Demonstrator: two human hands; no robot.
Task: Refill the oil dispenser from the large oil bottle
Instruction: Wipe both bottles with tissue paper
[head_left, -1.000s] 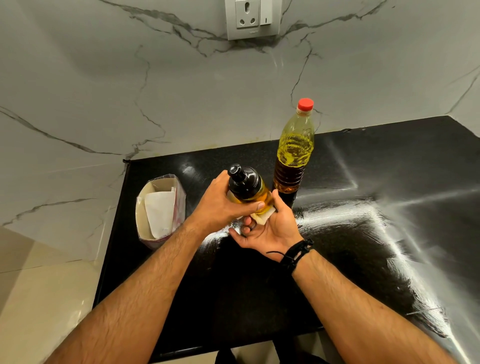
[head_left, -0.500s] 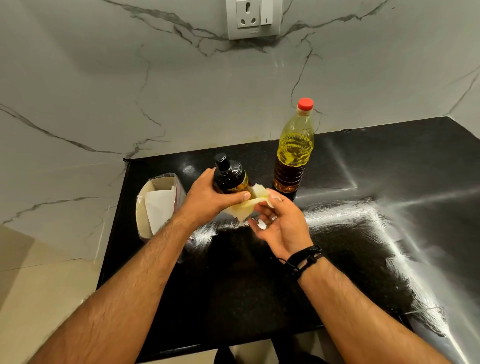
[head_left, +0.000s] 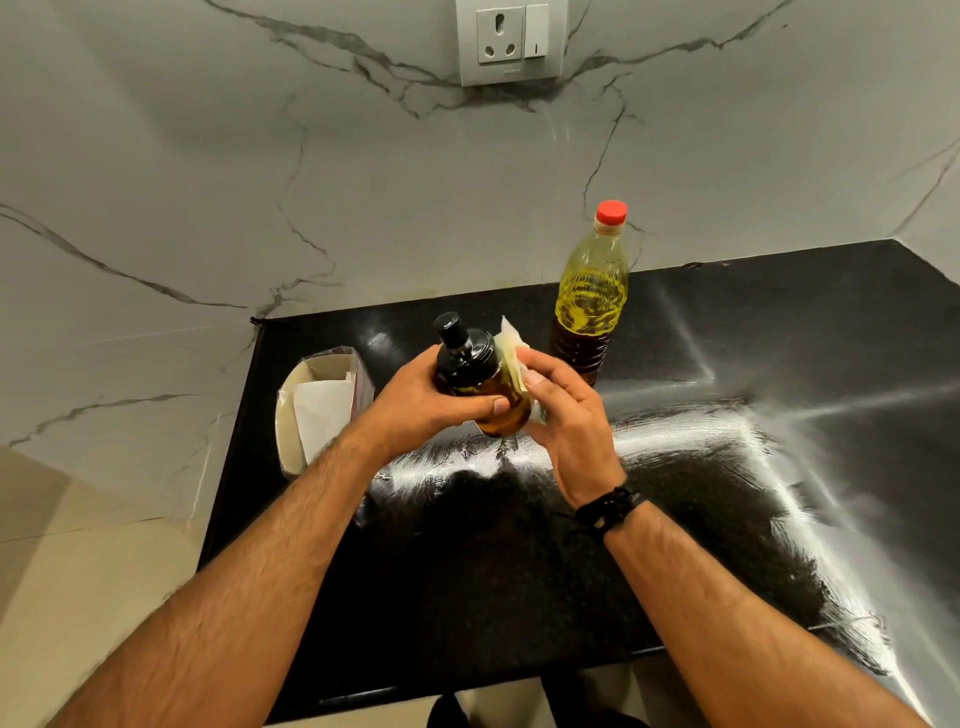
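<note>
Looking down, we see the marbled wall filling the upper half of the view, pale with grey veins, and a white socket plate set high in it. Below it lies the black countertop, glossy, with bright streaks of glare across its right side. At its left edge a pale floor shows.

Our two forearms reach in from the bottom edge and meet over the middle of the counter. The right wrist carries a black wristband.

On the counter's left side stands a small paper-lined box in a clear wrapper, with a folded white sheet inside. Toward the back, just right of our hands, the large oil bottle stands upright with its red cap on; the oil in it looks yellow above and dark lower down.

Our left hand grips the oil dispenser, fingers curled round its amber body, thumb across the front. The dispenser is lifted off the counter and tilted, its black top leaning up and to the left. Our right hand pinches a pale tissue and presses it against the dispenser's right side. The hands sit close together, one on each side of the dispenser.
</note>
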